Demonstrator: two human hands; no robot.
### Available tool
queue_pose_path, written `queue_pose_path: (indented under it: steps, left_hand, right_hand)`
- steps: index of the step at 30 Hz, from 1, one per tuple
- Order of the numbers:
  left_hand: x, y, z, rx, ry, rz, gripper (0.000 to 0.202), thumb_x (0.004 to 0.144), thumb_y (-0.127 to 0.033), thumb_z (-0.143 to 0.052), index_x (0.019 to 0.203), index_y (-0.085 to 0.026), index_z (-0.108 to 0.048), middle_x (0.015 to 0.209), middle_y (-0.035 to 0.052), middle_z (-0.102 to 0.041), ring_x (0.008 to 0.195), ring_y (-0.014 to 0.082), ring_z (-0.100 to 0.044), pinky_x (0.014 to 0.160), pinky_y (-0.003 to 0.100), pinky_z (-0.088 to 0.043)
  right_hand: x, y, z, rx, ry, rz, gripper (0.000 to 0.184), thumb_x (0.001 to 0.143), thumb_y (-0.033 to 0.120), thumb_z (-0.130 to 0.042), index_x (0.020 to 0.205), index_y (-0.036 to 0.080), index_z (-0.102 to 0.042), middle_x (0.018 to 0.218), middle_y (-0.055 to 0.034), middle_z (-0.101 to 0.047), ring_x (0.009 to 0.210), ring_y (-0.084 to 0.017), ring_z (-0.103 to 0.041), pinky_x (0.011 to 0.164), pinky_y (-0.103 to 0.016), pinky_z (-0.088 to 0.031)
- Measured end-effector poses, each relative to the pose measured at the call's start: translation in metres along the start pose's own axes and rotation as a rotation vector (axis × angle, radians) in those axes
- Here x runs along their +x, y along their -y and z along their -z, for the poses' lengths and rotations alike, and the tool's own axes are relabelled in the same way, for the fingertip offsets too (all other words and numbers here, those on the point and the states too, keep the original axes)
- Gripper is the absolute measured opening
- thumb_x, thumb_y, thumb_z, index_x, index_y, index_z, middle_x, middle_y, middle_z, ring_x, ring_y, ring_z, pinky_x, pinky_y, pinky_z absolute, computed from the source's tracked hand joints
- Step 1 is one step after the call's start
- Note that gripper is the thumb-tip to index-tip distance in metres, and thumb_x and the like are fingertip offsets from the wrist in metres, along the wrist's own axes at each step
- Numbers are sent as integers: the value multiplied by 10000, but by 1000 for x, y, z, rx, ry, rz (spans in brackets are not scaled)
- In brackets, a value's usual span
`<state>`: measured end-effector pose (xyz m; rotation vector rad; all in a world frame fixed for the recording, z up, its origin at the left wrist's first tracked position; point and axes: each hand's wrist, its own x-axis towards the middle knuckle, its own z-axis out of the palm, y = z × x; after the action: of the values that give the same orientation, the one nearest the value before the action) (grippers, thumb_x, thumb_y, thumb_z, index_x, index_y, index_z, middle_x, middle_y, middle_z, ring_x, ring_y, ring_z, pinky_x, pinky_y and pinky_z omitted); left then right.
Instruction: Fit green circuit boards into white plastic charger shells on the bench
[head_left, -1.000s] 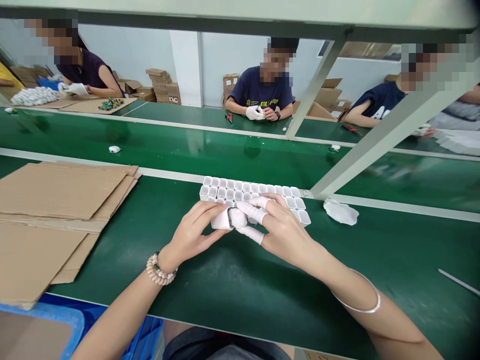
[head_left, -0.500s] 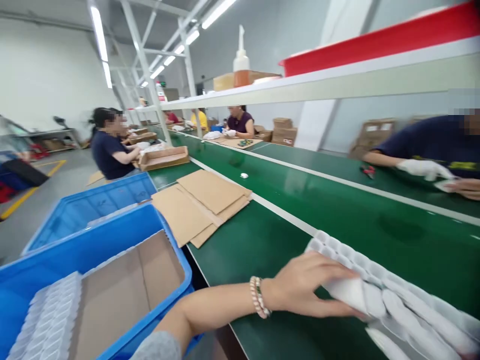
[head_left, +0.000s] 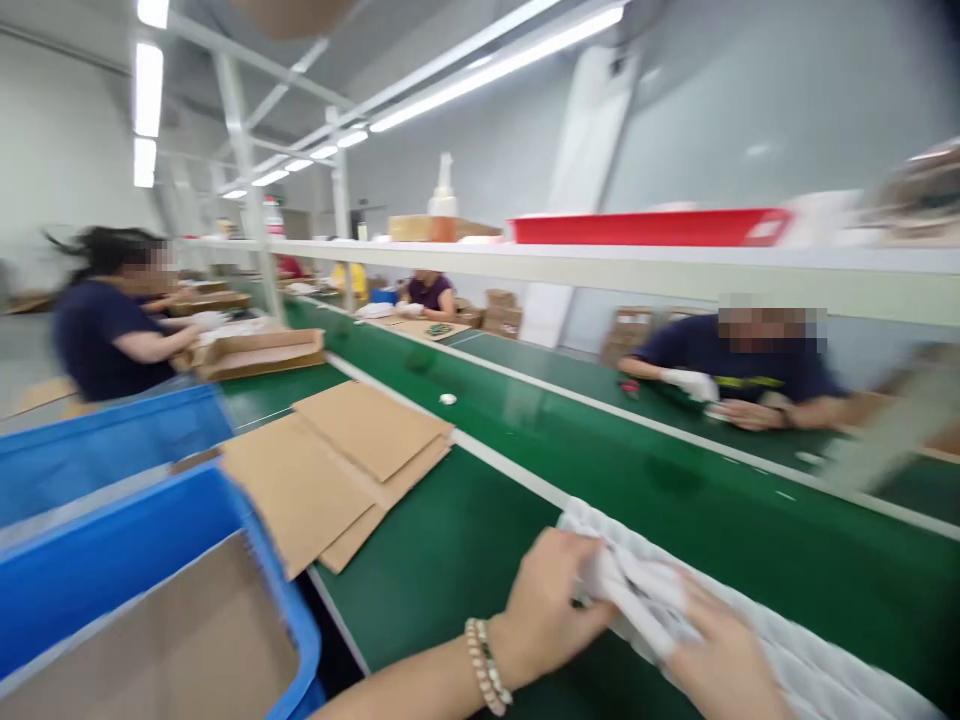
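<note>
My left hand (head_left: pixel 551 600), with beaded bracelets at its wrist, is closed on the left end of a white piece (head_left: pixel 637 605) at the lower right. At the other end, my right hand (head_left: pixel 724 650) has its fingers against the same white pieces, its outline smeared by motion. Whether this is one piece or a few pressed together, I cannot tell. Beneath and behind the hands lies a long white plastic tray (head_left: pixel 832 660) with a scalloped edge, on the green bench (head_left: pixel 465 560).
Flat cardboard sheets (head_left: pixel 337 450) lie left of my hands. A blue bin (head_left: pixel 292 610) with cardboard inside stands at the bench's near edge. Across the belt a co-worker (head_left: pixel 690 350) handles a small white part; another person (head_left: pixel 112 310) sits at left. A shelf (head_left: pixel 465 255) runs overhead.
My right hand has come into view at the white piece. My left hand stays at the tray's left end, now with the piece between both hands. The view has swung right and up.
</note>
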<state>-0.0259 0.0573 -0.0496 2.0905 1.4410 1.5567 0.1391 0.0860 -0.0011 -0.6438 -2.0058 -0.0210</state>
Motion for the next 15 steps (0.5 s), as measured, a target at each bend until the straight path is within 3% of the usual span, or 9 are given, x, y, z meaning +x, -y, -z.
queue_pose_path:
  steps: [2,5,7,9,11,15]
  left_hand:
    - [4,3,4,-139,-84,112,634,789,-393,-692,1341,-263,-412,1283,176,-602,1167,344,-628,986,548,-551]
    - [13,7,15,-162,-41,191,661,835,-435,-652,1401,-252,-361,1406,181,-507,1276,350,-563,1056,575,-488]
    - [18,9,23,-127,-36,256,590,882,-461,-571,1393,-228,-391,1403,181,-514,1275,347,-565,1034,575,-498]
    - [21,11,28,-113,-15,281,526,892,-503,-526,1323,-206,-473,1316,170,-581,1215,338,-603,998,560,-520]
    - [22,11,31,-108,19,282,476,889,-549,-501,1210,-201,-554,1203,150,-639,1147,332,-635,961,541,-539]
    - [25,12,30,-102,90,306,526,848,-640,-481,1099,-195,-603,1121,150,-669,1086,344,-655,906,524,-562]
  right_hand:
    - [22,2,9,-20,226,-78,304,890,375,-565,1138,363,-740,877,-37,-765,808,-268,-741,647,-370,-633]
    - [67,-23,6,-228,334,-163,247,910,355,-553,941,247,-773,814,-54,-745,832,-251,-707,797,-374,-577]
    - [95,-55,6,-400,477,-364,222,920,266,-550,1001,205,-747,952,-63,-754,928,-220,-699,935,-343,-507]
    - [114,-88,11,-551,552,-553,331,920,171,-540,1232,182,-651,1138,-89,-725,1079,-218,-668,1013,-344,-453]
    - [121,-117,17,-650,561,-694,380,933,145,-541,1311,134,-578,1149,-128,-706,1112,-243,-654,1016,-406,-459]
    - [104,-153,27,-729,590,-928,361,961,348,-608,1266,157,-582,1226,-97,-633,1077,-228,-639,932,-456,-541]
